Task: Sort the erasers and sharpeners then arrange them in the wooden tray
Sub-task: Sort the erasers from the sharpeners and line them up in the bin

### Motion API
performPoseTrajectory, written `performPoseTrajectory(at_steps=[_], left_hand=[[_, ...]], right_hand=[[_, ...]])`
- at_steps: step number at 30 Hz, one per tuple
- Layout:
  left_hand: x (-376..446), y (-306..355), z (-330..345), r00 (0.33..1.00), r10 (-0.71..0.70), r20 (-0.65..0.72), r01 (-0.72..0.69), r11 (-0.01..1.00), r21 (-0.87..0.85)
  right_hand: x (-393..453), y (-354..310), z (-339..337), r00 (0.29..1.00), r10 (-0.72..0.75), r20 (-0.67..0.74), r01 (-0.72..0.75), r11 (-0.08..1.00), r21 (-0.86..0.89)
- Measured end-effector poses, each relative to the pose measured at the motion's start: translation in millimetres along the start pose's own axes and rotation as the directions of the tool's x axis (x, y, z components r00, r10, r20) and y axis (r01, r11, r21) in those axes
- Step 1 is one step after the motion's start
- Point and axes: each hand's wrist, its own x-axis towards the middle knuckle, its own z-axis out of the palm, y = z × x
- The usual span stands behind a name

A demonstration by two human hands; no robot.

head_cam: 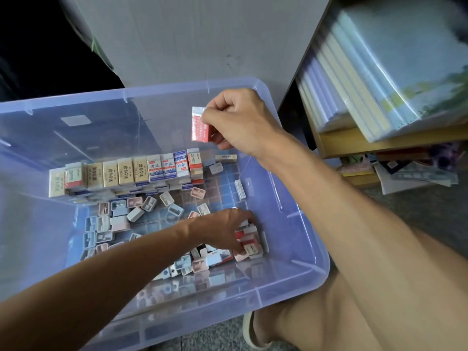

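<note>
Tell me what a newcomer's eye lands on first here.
The right hand, raised above the clear plastic bin, pinches a red-and-white eraser. Below it, a neat row of stacked erasers lines the bin's far side. The left hand reaches into the loose pile of erasers and sharpeners at the near right.

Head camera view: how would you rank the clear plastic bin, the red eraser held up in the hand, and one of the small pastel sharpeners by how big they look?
1. Clear plastic bin, by far the largest.
2. Red eraser, pinched in the right hand.
3. Pink sharpener on the bin floor.
The eraser is lifted nearer the camera, so its lead over the sharpener is unsure.
</note>
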Motion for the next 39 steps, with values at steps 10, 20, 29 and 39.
performPoseTrajectory(at_steps=[10, 20, 29, 39], left_hand=[[-8.0, -5.2, -0.1, 0.998, -0.063, 0.019, 0.065, 0.979, -0.195], [-44.9, -3.7, -32.0, 0.98, -0.184, 0.081, 0.191, 0.734, -0.652], [-124.9, -14.3, -52.9, 0.953, -0.299, -0.055, 0.076, 0.408, -0.91], [-221.8, -19.8, -48.2, 0.78, -0.577, -0.242, -0.181, 0.162, -0.97]], right_hand=[[2.3, -0.9, 1.0, 1.0, -0.01, 0.013, 0.01, 1.0, -0.004], [1.3, 4.6, 4.3, 1.0, 0.009, 0.029, -0.008, 0.998, -0.057], [3.2, 5.3, 20.3, 0.991, 0.06, 0.116, -0.055, 0.998, -0.043], [20.4, 5.1, 87.7, 0.968, 0.129, 0.215, -0.139, 0.99, 0.034]])
